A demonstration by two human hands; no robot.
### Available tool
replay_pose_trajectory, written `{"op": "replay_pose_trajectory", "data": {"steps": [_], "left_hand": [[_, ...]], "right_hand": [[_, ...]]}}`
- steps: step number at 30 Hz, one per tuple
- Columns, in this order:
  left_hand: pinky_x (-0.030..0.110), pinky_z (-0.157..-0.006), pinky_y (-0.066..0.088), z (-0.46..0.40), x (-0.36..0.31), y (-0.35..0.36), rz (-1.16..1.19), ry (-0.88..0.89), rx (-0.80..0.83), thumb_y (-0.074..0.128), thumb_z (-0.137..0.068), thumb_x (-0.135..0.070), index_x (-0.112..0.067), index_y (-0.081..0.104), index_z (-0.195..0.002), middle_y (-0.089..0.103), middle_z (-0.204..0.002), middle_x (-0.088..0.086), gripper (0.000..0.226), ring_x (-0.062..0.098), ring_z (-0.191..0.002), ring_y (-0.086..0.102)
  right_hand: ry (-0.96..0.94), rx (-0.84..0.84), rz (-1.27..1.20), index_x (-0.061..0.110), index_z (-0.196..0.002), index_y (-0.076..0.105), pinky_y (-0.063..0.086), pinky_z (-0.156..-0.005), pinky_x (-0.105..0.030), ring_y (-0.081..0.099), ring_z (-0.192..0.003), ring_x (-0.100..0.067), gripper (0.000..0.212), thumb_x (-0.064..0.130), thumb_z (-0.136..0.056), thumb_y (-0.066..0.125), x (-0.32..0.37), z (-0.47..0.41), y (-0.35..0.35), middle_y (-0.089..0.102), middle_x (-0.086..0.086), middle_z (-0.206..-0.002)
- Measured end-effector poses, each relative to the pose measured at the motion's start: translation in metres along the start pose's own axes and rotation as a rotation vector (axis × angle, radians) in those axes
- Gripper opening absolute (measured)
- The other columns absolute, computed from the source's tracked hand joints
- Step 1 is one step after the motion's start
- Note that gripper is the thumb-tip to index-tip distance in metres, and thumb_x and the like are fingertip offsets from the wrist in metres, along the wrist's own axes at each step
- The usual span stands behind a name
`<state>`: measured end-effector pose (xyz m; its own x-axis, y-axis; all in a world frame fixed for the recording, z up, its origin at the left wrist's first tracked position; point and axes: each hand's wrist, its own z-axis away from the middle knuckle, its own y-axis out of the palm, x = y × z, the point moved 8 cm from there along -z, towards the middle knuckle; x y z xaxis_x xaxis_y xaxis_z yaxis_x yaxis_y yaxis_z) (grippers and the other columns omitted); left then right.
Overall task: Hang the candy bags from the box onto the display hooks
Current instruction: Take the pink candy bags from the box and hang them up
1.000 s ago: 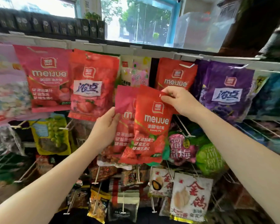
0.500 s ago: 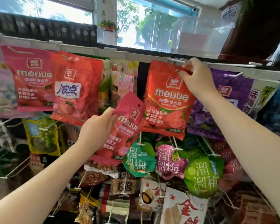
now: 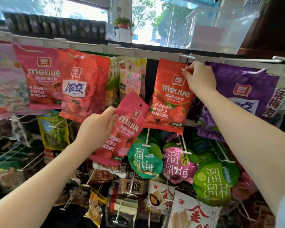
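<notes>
At the top rail of the snack display, the right hand (image 3: pixel 200 78) pinches the upper corner of an orange-red plastic gummy bag (image 3: pixel 169 97) beside a white hook tip (image 3: pixel 184 69). Lower down, the left hand (image 3: pixel 95 127) grips the edge of a tilted pink gummy bag (image 3: pixel 127 127), fingers curled round it.

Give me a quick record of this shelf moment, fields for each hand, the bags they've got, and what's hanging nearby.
left hand: grips pink Meijue bag by its left edge, tilted, not on a hook
right hand: pinches top corner of orange-red Meijue bag at the hook tip
top row neighbours: purple bag to the right, red strawberry bag to the left
row below: round green plum pouch, pink plum pouch
</notes>
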<state>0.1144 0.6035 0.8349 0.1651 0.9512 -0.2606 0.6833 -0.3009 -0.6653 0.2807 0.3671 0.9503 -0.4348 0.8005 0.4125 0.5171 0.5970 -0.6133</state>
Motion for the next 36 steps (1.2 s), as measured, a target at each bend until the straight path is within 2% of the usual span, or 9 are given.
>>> {"op": "replay_pose_trajectory", "data": {"steps": [3,8,12,16,20,26,28,32,36], "left_hand": [[0.029,-0.038,0.034,0.003,0.004,0.002,-0.037,0.002,0.03,0.031,-0.09,-0.038,-0.012,0.052,-0.093,0.045,-0.042,0.002,0.034,0.031,-0.037,0.049],[0.023,-0.038,0.023,0.005,0.006,-0.001,-0.014,-0.006,0.006,0.027,-0.088,-0.044,-0.008,0.052,-0.09,0.039,-0.042,-0.002,0.044,0.023,-0.035,0.036],[0.035,-0.043,0.037,-0.002,0.0,-0.01,0.102,-0.041,-0.041,0.035,-0.089,-0.035,-0.01,0.052,-0.09,0.046,-0.044,0.007,0.031,0.031,-0.04,0.047],[0.035,-0.044,0.035,-0.003,-0.005,-0.029,0.207,-0.034,-0.13,0.036,-0.09,-0.031,-0.016,0.051,-0.085,0.046,-0.045,0.002,0.022,0.023,-0.04,0.046],[0.026,-0.043,0.031,0.013,0.013,-0.049,0.302,-0.058,-0.194,0.039,-0.091,-0.027,-0.031,0.043,-0.077,0.048,-0.049,0.008,0.015,0.028,-0.056,0.049],[0.028,-0.056,0.043,0.025,0.088,-0.077,0.409,-0.281,-0.251,0.044,-0.096,-0.017,-0.016,0.053,-0.081,0.061,-0.068,0.008,0.018,0.016,-0.059,0.055],[0.035,-0.069,0.049,0.024,0.117,-0.081,0.483,-0.346,-0.221,0.043,-0.096,-0.017,-0.016,0.056,-0.087,0.065,-0.081,0.005,0.016,0.02,-0.074,0.061],[0.047,-0.079,0.051,0.021,0.165,-0.093,0.581,-0.395,-0.202,0.043,-0.096,-0.021,-0.022,0.057,-0.091,0.067,-0.089,0.002,0.015,0.023,-0.084,0.064],[0.035,-0.071,0.047,0.018,0.208,-0.123,0.562,-0.355,-0.291,0.043,-0.094,-0.026,-0.033,0.053,-0.083,0.062,-0.081,-0.007,0.016,0.013,-0.076,0.059]], "right_hand": [[-0.022,-0.022,-0.088,0.01,-0.115,0.055,0.044,-0.082,-0.032,0.057,-0.108,-0.028,0.029,0.024,-0.089,0.056,-0.007,0.006,0.005,0.061,-0.012,-0.117],[-0.112,-0.32,-0.178,0.007,-0.116,0.05,0.038,-0.096,-0.031,0.045,-0.112,-0.022,0.035,0.017,-0.084,0.061,-0.005,0.052,-0.019,0.051,-0.011,-0.118],[-0.257,0.009,-0.349,0.01,-0.095,0.056,0.044,-0.071,-0.023,0.053,-0.08,-0.014,0.012,0.017,-0.087,0.059,0.029,0.074,0.016,0.055,-0.003,-0.092],[-0.295,0.312,-0.474,0.013,-0.099,0.061,0.047,-0.077,-0.024,0.059,-0.089,-0.014,0.015,0.024,-0.091,0.055,0.071,0.087,0.046,0.064,-0.001,-0.097],[-0.252,0.337,-0.584,0.014,-0.096,0.066,0.049,-0.076,-0.025,0.06,-0.085,-0.009,0.015,0.025,-0.089,0.058,0.102,0.083,0.056,0.066,0.003,-0.092],[-0.294,0.445,-0.667,0.018,-0.082,0.061,0.045,-0.068,-0.021,0.056,-0.071,-0.005,0.011,0.02,-0.091,0.055,0.169,0.091,0.092,0.06,0.01,-0.075],[-0.312,0.431,-0.682,0.017,-0.085,0.062,0.049,-0.072,-0.025,0.059,-0.077,-0.01,0.008,0.018,-0.091,0.056,0.196,0.089,0.1,0.061,0.009,-0.079],[-0.37,0.345,-0.643,0.014,-0.098,0.067,0.044,-0.064,-0.009,0.052,-0.073,0.002,0.013,0.017,-0.089,0.059,0.25,0.084,0.109,0.059,0.013,-0.084],[-0.32,0.407,-0.673,0.015,-0.091,0.067,0.052,-0.07,-0.024,0.06,-0.074,-0.007,0.009,0.021,-0.085,0.064,0.303,0.083,0.134,0.062,0.011,-0.079]]}}
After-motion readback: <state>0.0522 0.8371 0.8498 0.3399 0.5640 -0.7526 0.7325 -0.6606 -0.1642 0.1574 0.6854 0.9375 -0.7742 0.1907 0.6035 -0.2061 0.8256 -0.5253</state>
